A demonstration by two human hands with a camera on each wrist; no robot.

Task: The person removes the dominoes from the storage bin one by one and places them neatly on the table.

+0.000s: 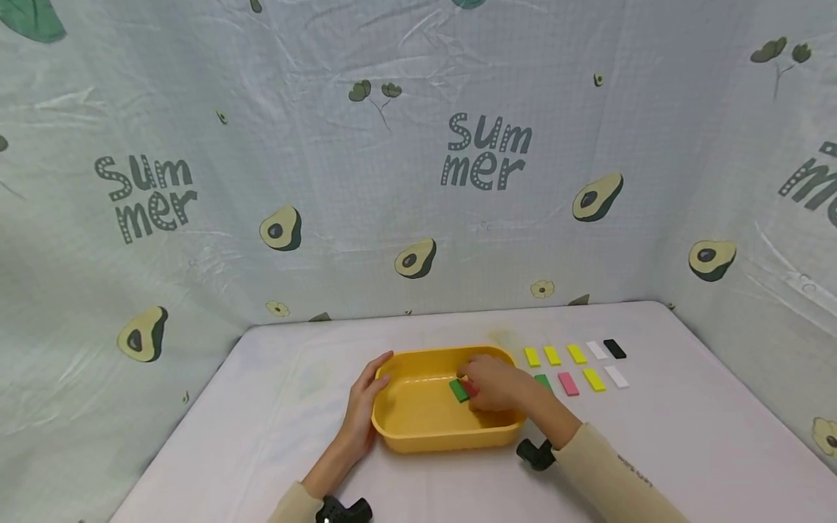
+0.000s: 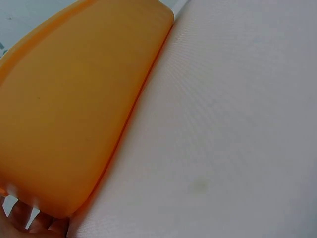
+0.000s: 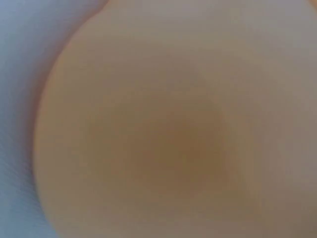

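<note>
A yellow plastic tub (image 1: 418, 418) stands on the table in the head view. My left hand (image 1: 358, 407) grips its left rim, thumb over the edge and fingers along the outside. The left wrist view has the tub's outer wall (image 2: 74, 109) up close, with fingertips (image 2: 42, 224) against its corner. Inside the tub, my right hand (image 1: 500, 383) pinches a small red block (image 1: 469, 388) beside a green block (image 1: 459, 391) on the tub floor. Its fingertips are partly hidden. A blurred tan surface fills most of the right wrist view.
Right of the tub, small flat blocks lie in two rough rows: several yellow ones (image 1: 552, 356), a pink one (image 1: 568, 383), two white ones (image 1: 616, 376), a black one (image 1: 615, 349) and a partly hidden green one (image 1: 543, 380). A patterned curtain (image 1: 366, 181) hangs behind the table.
</note>
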